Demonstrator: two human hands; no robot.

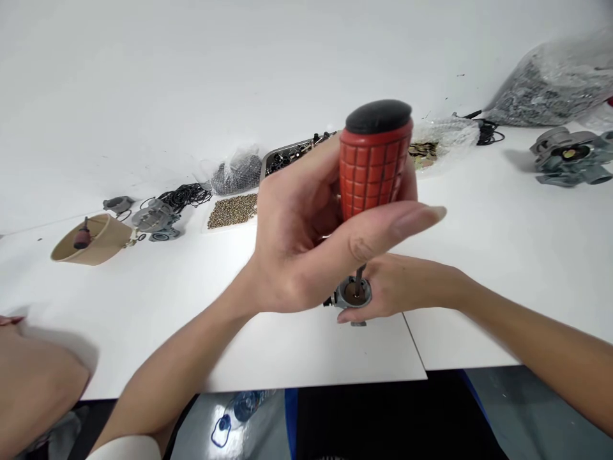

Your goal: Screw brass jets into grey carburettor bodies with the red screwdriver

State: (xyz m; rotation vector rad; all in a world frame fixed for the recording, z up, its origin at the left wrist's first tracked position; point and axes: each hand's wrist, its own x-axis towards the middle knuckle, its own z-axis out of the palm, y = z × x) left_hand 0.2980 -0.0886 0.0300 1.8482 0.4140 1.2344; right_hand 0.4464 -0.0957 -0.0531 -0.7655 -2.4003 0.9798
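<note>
With fingers of left hand [297, 255] wrapped round screwdriver [376, 169], those of right hand [407, 284] clasping metal housing [341, 295], judge latter rigid, light; grip at 3 o'clock.

Screwdriver handle [371, 169] red, dark grid pattern, black cap; worktop [479, 255] white; oval container [103, 246] tan; small balls [233, 211] brassy gold; bottle [245, 406] blue.
</note>
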